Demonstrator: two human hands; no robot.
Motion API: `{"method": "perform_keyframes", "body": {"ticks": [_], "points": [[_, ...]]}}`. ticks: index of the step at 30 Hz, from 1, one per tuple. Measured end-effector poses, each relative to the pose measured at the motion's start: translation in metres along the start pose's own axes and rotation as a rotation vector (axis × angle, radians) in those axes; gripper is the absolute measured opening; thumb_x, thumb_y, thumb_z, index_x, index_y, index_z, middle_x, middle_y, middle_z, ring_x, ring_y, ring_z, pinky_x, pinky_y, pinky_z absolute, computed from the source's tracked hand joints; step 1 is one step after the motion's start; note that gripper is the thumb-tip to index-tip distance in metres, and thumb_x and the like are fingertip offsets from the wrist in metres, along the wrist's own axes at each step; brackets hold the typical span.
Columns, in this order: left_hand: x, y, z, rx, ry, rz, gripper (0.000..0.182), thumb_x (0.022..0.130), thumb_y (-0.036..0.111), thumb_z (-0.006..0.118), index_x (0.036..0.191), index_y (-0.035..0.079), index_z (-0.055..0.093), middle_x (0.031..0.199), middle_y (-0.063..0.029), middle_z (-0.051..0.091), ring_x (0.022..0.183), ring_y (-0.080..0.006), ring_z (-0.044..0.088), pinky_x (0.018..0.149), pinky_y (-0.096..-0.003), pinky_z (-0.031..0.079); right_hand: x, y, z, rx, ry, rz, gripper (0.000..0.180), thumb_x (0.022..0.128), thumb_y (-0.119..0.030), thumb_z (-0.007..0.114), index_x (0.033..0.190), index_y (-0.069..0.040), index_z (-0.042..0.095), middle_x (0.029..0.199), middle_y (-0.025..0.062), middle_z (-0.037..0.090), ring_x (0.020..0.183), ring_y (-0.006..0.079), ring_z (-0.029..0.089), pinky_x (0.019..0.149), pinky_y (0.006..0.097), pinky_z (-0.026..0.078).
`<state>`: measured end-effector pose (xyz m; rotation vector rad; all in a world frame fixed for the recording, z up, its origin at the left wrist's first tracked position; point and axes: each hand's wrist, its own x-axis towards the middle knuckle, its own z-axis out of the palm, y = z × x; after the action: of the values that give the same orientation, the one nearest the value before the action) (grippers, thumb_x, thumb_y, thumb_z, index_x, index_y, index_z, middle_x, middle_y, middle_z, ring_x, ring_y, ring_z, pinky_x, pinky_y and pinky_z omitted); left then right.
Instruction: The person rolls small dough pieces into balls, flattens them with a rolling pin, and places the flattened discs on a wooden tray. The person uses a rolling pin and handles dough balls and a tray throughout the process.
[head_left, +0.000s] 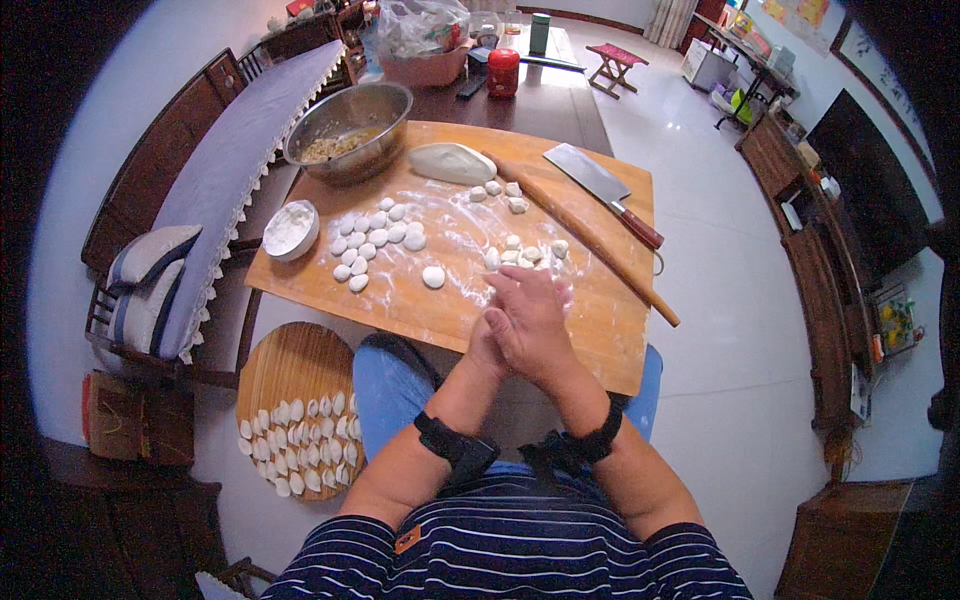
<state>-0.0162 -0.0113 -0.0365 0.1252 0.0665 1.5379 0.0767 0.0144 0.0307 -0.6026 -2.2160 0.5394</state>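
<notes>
My hands are brought together over the near part of a floured wooden board (450, 319). The back of my right hand (534, 326) faces up and covers most of my left hand (486, 346). Whether anything lies between the palms is hidden. Just beyond the fingertips sits a cluster of small dough pieces (531, 253). One flattened dough round (433, 277) lies to their left, and farther left is a group of several more dough rounds (377, 237). A larger dough lump (451, 163) rests near the board's far edge.
A wooden rolling pin (592, 240) and a cleaver (589, 172) lie at the right. A steel bowl of filling (390, 112) and a bowl of flour (291, 230) stand at the left. Below left, a round tray (292, 356) carries rows of dumplings (307, 442).
</notes>
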Motion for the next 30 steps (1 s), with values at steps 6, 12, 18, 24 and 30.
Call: {"method": "perform_keyframes", "body": {"ticks": [6, 12, 18, 24, 30], "points": [[-0.006, 0.005, 0.012, 0.082, 0.030, 0.006, 0.053, 0.109, 0.042, 0.033, 0.143, 0.004, 0.046, 0.146, -0.0199, 0.052, 0.134, -0.0375, 0.051, 0.115, -0.0504, 0.041, -0.004, -0.019, 0.005, -0.036, -0.116, -0.159, 0.067, 0.091, -0.048, 0.062, 0.150, -0.017, 0.050, 0.160, 0.0190, 0.037, 0.149, 0.0451, 0.030, 0.122, 0.0590, 0.021], [-0.012, -0.003, 0.018, 0.124, 0.014, -0.022, 0.053, 0.108, 0.043, 0.034, 0.143, 0.004, 0.046, 0.146, -0.0190, 0.052, 0.134, -0.0374, 0.051, 0.115, -0.0505, 0.040, 0.014, -0.018, 0.007, 0.196, -0.065, -0.026, 0.077, 0.097, -0.069, 0.037, 0.154, -0.018, 0.045, 0.163, 0.0207, 0.031, 0.151, 0.0499, 0.021, 0.122, 0.0619, 0.012], [-0.014, 0.001, 0.016, 0.152, 0.009, 0.004, 0.054, 0.108, 0.044, 0.036, 0.143, 0.005, 0.046, 0.147, -0.0181, 0.052, 0.135, -0.0373, 0.050, 0.115, -0.0505, 0.040, 0.002, -0.011, 0.009, -0.034, -0.068, -0.086, 0.081, 0.096, -0.075, 0.028, 0.150, -0.018, 0.051, 0.162, 0.0204, 0.034, 0.151, 0.0476, 0.023, 0.121, 0.0644, 0.007], [-0.016, 0.001, 0.025, 0.052, 0.072, 0.127, 0.054, 0.106, 0.045, 0.041, 0.142, 0.005, 0.048, 0.149, -0.0180, 0.050, 0.134, -0.0378, 0.051, 0.113, -0.0515, 0.041, 0.011, 0.014, 0.021, -0.142, -0.087, -0.017, 0.063, 0.103, -0.056, 0.037, 0.152, -0.017, 0.047, 0.160, 0.0215, 0.036, 0.150, 0.0468, 0.027, 0.121, 0.0645, 0.012], [-0.005, 0.068, 0.036, 0.228, 0.199, 0.321, 0.043, 0.106, 0.027, 0.045, 0.137, -0.002, 0.051, 0.137, -0.0186, 0.057, 0.132, -0.0301, 0.053, 0.117, -0.0436, 0.037, 0.043, 0.088, 0.012, -0.334, -0.003, 0.282, 0.040, 0.099, -0.021, 0.054, 0.137, -0.011, 0.060, 0.145, 0.0239, 0.053, 0.140, 0.0416, 0.044, 0.115, 0.0549, 0.034]]}}
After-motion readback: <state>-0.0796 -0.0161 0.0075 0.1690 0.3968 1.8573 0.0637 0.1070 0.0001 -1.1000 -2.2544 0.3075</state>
